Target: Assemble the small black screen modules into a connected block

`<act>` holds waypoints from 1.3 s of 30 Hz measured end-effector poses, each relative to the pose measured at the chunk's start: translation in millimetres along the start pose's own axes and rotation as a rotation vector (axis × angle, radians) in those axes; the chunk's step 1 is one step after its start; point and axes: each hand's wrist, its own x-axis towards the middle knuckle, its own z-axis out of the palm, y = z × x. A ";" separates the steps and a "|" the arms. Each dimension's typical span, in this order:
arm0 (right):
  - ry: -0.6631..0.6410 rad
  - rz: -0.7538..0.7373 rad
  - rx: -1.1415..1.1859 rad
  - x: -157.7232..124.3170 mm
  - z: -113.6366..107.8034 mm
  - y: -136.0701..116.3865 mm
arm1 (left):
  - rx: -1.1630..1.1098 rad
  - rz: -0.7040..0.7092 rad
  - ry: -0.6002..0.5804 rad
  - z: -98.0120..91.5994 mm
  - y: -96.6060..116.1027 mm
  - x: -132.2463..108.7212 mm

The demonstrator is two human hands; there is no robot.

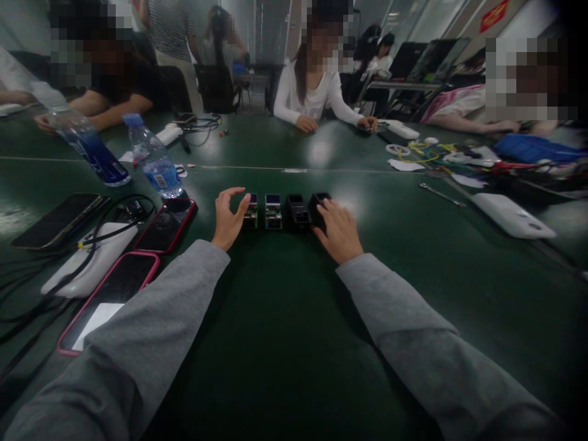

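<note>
My left hand (pixel 228 219) is at the left end of a short row of small devices, fingers curved and apart. Its thumb touches or overlaps the edge of a bare circuit board with a small screen (pixel 250 219). A second, similar circuit board (pixel 273 212) stands beside it. To the right lies a black plastic case (pixel 298 212) with a window-like recess. My right hand (pixel 340 229) is on another black plastic case (pixel 318 201) at the row's right end, with fingertips over its right side and the thumb near its lower left corner. The fingers partly hide this case.
Phones (pixel 166 225), a white power bank (pixel 92 260), black cables and two water bottles (pixel 158 165) are at left. A wrench (pixel 441 194), a white device (pixel 512 215) and tangled wires (pixel 441 153) lie at right. Several people sit across the green table (pixel 275 318).
</note>
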 end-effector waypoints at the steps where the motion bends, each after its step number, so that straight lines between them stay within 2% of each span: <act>1: 0.017 -0.003 0.014 -0.2 0.0 0.2 | -0.004 -0.012 0.012 -0.1 -0.1 0.1; 4: 0.137 0.046 0.082 -0.3 -0.1 3.8 | -0.019 -0.035 0.052 -0.1 -0.1 0.9; 6: 0.234 0.126 0.135 0.2 0.4 7.5 | -0.044 -0.061 0.076 -0.1 -0.8 1.9; 8: 0.276 0.210 0.186 0.6 1.1 10.8 | -0.084 -0.094 0.099 -0.2 -2.7 2.9; 13: 0.240 0.294 0.232 0.8 2.8 13.7 | -0.163 -0.169 0.090 -1.5 -8.7 3.9; 16: 0.217 0.301 0.192 -0.5 6.2 13.8 | -0.191 -0.224 0.041 -1.8 -7.9 2.3; 21: 0.125 0.318 0.224 -3.5 14.4 17.1 | -0.233 -0.239 -0.057 -0.3 -0.9 -0.5; 24: 0.166 0.306 0.174 -3.0 10.2 14.7 | -0.263 -0.240 -0.091 0.4 2.3 -0.9; 27: 0.260 0.263 0.051 -0.8 -3.4 -2.4 | -0.286 -0.234 -0.103 0.3 3.2 -0.7; 29: 0.247 0.184 0.018 1.4 -12.5 -24.2 | -0.287 -0.238 -0.109 0.2 2.2 -0.7; 32: 0.135 -0.033 0.054 6.2 -16.9 -64.3 | -0.292 -0.240 -0.107 0.9 -0.9 -0.5; 35: 0.018 -0.227 0.103 12.1 -9.2 -95.1 | -0.301 -0.208 -0.087 2.3 -4.0 0.0; 39: -0.059 -0.252 0.126 15.9 2.3 -104.2 | -0.282 -0.178 -0.063 3.0 -4.7 0.5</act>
